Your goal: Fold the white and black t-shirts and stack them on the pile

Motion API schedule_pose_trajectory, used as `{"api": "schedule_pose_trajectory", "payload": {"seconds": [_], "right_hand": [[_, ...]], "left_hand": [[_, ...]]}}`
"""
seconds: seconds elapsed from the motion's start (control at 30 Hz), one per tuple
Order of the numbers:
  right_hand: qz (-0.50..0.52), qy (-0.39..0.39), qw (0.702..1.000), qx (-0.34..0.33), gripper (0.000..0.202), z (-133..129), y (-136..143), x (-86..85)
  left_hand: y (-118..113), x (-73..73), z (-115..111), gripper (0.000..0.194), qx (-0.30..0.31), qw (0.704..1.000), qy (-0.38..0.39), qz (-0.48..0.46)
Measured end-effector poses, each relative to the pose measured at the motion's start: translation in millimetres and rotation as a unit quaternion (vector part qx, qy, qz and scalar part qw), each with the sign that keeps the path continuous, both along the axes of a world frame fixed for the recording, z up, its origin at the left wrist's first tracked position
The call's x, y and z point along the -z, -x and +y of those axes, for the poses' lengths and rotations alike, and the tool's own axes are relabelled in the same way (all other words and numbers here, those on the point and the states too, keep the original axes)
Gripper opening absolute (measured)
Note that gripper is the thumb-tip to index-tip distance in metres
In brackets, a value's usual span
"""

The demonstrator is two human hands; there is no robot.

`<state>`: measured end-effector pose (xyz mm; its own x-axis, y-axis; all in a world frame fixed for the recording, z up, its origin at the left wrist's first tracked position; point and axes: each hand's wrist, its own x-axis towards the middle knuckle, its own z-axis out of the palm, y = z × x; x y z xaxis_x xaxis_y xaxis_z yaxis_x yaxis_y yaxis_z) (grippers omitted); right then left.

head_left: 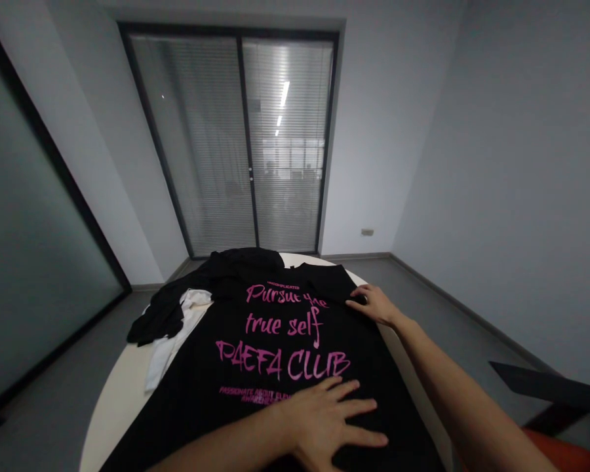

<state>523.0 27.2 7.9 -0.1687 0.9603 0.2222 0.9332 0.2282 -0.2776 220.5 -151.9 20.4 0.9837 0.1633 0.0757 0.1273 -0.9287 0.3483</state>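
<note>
A black T-shirt (373,367) with pink lettering lies spread over the round table, its neck end away from me. My left hand (327,419) rests flat on the lower part of the shirt, fingers spread, just below the largest line of print. At the shirt's right sleeve, my right hand (373,303) touches the fabric near the table edge. Its thumb and forefinger look apart, with dark cloth between them; whether they grip any of it is hard to see. The hem runs out of view at the bottom.
Dark clothing (162,308) lies heaped on the table's far left, with a white garment (170,341) partly beneath. The pale tabletop (109,400) shows along the left edge. A dark chair arm (545,383) and an orange seat (565,452) stand at the right. Glazed doors (290,196) with blinds lie beyond.
</note>
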Motion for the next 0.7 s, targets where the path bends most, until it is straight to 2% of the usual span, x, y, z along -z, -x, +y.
{"api": "schedule_pose_trajectory", "payload": {"seconds": [0.07, 0.2, 0.27, 0.37, 0.43, 0.6, 0.7], "right_hand": [[-0.024, -0.008, 0.999, -0.027, 0.047, -4.6, 11.3, -2.8], [-0.028, 0.012, 0.996, -0.09, 0.025, -9.4, 29.7, -5.4], [-0.017, 0.032, 0.994, -0.101, 0.025, -9.9, 36.5, -7.4], [-0.026, 0.039, 0.997, -0.068, 0.041, -8.7, 46.7, -12.6], [-0.031, 0.024, 0.998, -0.044, 0.041, -6.0, 55.0, -16.4], [-0.018, 0.018, 1.0, -0.005, 0.041, 9.4, 81.9, -17.8], [-0.041, 0.032, 0.998, 0.022, 0.045, 21.5, 98.0, -12.1]], "left_hand": [[4.3, -2.5, 6.4, 0.07, -0.025, 1.0, 0.0, -0.012], [12.5, -5.0, 11.6, 0.075, -0.084, 0.996, 0.02, -0.009], [14.5, -4.9, 8.6, 0.074, -0.092, 0.995, 0.038, -0.001], [14.9, -4.6, 2.5, 0.073, -0.095, 0.994, 0.057, -0.001], [14.1, -5.3, 1.8, 0.074, -0.092, 0.994, 0.066, -0.002], [12.9, -11.3, 22.8, 0.067, -0.077, 0.994, 0.079, -0.01], [17.5, -10.0, 45.8, 0.054, -0.156, 0.986, 0.038, -0.049]]}}
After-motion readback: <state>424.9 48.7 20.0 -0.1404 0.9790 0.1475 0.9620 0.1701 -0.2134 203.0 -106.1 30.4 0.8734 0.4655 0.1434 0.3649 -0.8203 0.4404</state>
